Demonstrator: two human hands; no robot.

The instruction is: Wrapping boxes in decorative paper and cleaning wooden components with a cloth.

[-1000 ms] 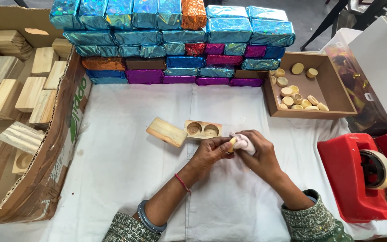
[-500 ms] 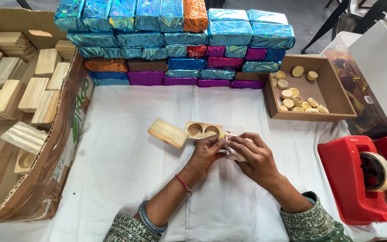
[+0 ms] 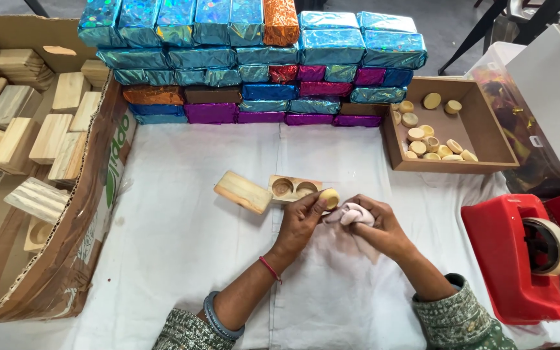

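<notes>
My left hand (image 3: 301,220) pinches a small round wooden disc (image 3: 329,198) between thumb and fingers, just right of a wooden block with two round hollows (image 3: 294,188). A flat wooden lid piece (image 3: 243,191) lies tilted against that block's left end. My right hand (image 3: 377,223) is closed around a bunched pale pink cloth (image 3: 350,213), which sits right beside the disc. Both hands hover over the white cloth-covered table (image 3: 183,240).
A wall of foil-wrapped blocks (image 3: 254,61) stands at the back. A brown tray (image 3: 484,139) with several wooden discs sits at right. A red tape dispenser (image 3: 520,256) is at the near right. A cardboard box (image 3: 66,214) of wooden blocks fills the left.
The disc was wrapped in the cloth between both hands. Now my left hand holds it bare, raised toward the hollowed block, and my right hand has drawn the cloth away.
</notes>
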